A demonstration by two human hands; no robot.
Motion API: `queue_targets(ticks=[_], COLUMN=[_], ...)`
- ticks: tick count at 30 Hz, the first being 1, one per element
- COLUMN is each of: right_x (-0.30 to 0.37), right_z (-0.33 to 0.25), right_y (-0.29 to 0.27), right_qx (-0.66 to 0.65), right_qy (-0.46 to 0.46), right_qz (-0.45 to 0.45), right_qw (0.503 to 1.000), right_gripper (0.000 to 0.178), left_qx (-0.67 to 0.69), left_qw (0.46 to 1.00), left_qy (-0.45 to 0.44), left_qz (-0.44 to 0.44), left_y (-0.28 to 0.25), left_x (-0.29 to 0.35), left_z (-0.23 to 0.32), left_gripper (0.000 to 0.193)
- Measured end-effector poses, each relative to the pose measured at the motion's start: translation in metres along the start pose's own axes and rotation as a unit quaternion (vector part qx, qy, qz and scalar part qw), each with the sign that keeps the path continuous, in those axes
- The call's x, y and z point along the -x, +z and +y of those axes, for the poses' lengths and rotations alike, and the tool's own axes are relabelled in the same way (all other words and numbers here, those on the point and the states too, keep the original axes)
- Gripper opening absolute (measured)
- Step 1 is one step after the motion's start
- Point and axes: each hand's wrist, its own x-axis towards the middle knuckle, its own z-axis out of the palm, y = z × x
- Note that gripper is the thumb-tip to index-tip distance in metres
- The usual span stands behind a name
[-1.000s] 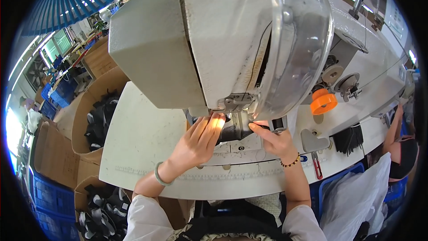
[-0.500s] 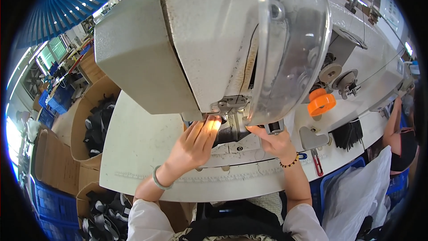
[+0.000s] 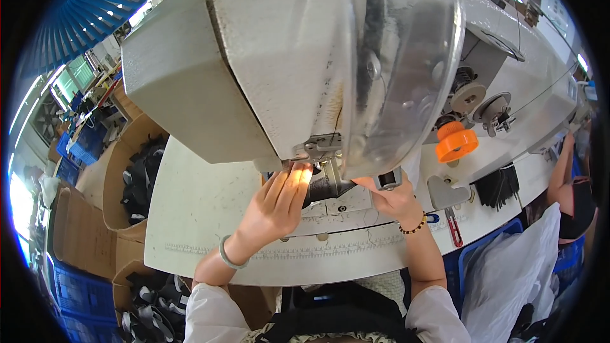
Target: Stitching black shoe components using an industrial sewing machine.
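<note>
At the centre of the frame, the left hand (image 3: 277, 208) lies with straight fingers against the left side of a dark piece (image 3: 324, 186); its thumb is hidden, so whether it grips cannot be told. The right hand (image 3: 395, 202) curls by the piece's right end, its grip also hidden. The piece runs roughly sideways between them, the left hand nearer. Above looms a sewing machine (image 3: 273, 70); black strips (image 3: 497, 188) lie right of centre.

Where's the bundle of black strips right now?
In the head view, the bundle of black strips lies on the white sewing table, right of the person's right hand, just beyond the grey plate and up-right of the red-handled tool.
</note>
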Motion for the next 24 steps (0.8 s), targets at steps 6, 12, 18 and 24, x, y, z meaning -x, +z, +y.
queue_targets(ticks=[6,12,18,24], right_x=[-0.002,-0.001,0.003,-0.008], right_z=[0.001,0.001,0.004,-0.003], right_y=[0.0,0.003,0.007,-0.002], right_qx=[-0.023,-0.036,-0.049,-0.12], right_qy=[0.003,0.027,0.051,0.086], right_qz=[0.005,0.009,0.013,0.024], right_qw=[1.0,0.999,0.997,0.989], right_gripper=[0.03,0.031,0.031,0.028], left_qx=[0.004,0.014,0.039,0.044], left_qw=[1.0,0.999,0.996,0.991], left_qy=[-0.007,-0.009,-0.023,-0.02], left_qz=[0.011,0.05,0.075,0.121], left_y=[0.002,0.012,0.014,0.016], left_x=[0.001,0.003,0.002,0.003], left_z=[0.0,-0.008,-0.008,-0.003], left_gripper=[0.03,0.026,0.025,0.023])
